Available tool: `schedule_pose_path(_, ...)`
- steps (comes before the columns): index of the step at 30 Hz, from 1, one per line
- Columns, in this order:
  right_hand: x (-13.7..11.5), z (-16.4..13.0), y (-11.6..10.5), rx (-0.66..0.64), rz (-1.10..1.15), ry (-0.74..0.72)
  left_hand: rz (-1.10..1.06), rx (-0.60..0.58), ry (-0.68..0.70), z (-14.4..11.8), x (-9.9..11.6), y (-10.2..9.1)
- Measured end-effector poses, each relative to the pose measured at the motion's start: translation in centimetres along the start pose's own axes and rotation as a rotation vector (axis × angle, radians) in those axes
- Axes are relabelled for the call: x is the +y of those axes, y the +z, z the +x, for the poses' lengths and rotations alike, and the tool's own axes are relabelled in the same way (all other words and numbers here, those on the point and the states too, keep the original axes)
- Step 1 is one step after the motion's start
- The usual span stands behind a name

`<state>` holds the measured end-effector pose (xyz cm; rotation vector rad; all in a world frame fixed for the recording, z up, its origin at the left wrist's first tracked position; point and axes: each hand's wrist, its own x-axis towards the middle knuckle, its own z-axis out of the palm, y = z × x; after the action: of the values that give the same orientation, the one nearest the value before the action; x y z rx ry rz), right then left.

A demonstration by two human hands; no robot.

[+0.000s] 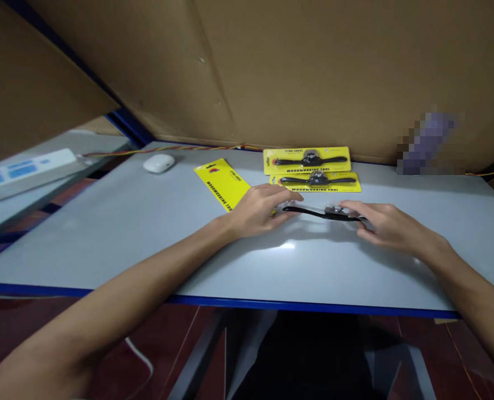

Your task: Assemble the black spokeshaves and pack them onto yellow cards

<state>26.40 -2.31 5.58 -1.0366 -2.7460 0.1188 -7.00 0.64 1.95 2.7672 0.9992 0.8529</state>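
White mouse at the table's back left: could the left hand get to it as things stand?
Probably yes: the left hand holds one spokeshave handle, but bare table lies between it and the mouse.

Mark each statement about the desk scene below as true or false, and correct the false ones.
1. Both hands hold a black spokeshave, the left hand at one handle and the right hand at the other. True.
2. Two packaged spokeshaves on yellow cards lie behind the hands. True.
3. An empty yellow card lies to the right of the right hand. False: it lies by the left hand, partly under it.
4. A white oval object sits at the near edge of the table. False: it sits near the far left corner.
5. A red and yellow wire runs along the back of the table. True.
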Motion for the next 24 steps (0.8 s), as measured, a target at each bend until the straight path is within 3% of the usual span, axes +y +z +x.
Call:
schedule_pose_path(5,0.0,-0.3,-0.7,0.017,0.077,-0.019,-0.244,0.064,-0.160,0.5,1.5,0.1)
schedule_pose_path(10,0.0,-0.4,-1.1,0.010,0.150,-0.001,-0.310,0.126,-0.275,0.6,1.8,-0.5)
schedule_pose_path(17,0.2,-0.4,-0.9,-0.024,0.035,0.002,-0.167,-0.145,0.074,-0.1,0.5,-0.9)
schedule_pose_path(19,-0.1,-0.4,-0.7,-0.031,0.029,-0.008,-0.060,-0.099,0.190,-0.3,1.1,-1.1)
schedule_pose_path(23,-0.7,-0.1,0.0,-0.026,0.006,-0.005,0.083,0.144,0.566,-0.7,4.4,-1.0)
schedule_pose_path(24,-0.8,0.0,0.1,-0.027,-0.001,0.000,0.089,0.117,0.659,-0.8,5.4,-0.9)
